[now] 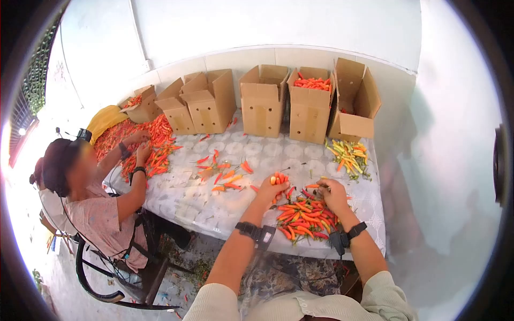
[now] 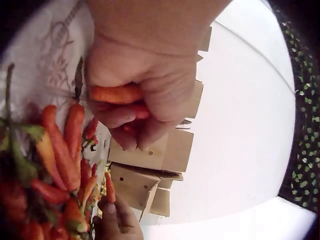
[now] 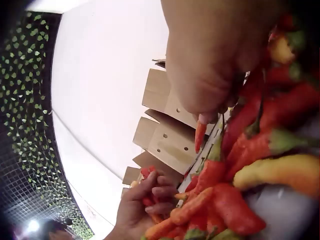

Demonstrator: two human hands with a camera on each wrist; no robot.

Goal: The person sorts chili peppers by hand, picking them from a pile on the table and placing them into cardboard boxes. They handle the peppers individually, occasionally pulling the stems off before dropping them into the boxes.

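Observation:
My left hand (image 1: 269, 192) grips several red and orange chilies (image 1: 278, 178) above the table, left of a chili pile (image 1: 308, 216). In the left wrist view its fingers curl round an orange chili (image 2: 117, 94) and red ones. Over the pile's back edge, my right hand (image 1: 334, 195) pinches one orange-red chili, its tip (image 3: 200, 136) pointing down below the fingers in the right wrist view. That chili (image 2: 110, 188) stands upright at the fingertips in the left wrist view. Green stems show among the pile's chilies.
Cardboard boxes (image 1: 263, 109) line the table's back, one holding red chilies (image 1: 313, 83). Yellow-green chilies (image 1: 350, 158) lie at the right, loose ones (image 1: 227, 179) mid-table. A seated person (image 1: 101, 198) handles a large red heap (image 1: 115, 139) at the left.

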